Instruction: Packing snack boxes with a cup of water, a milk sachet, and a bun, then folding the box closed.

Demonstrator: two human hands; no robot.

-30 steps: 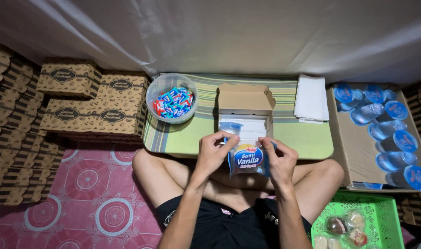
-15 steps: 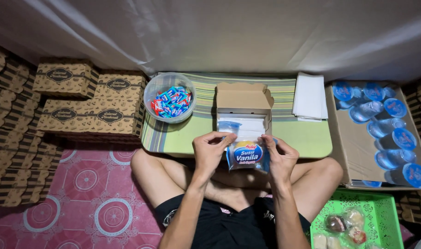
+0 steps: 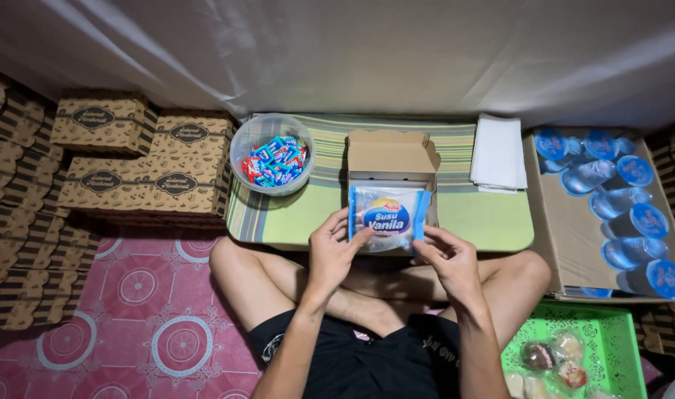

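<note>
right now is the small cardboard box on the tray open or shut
Open: the cardboard box has its lid flap folded back, and the blue-edged snack packet lies across its mouth.
</note>
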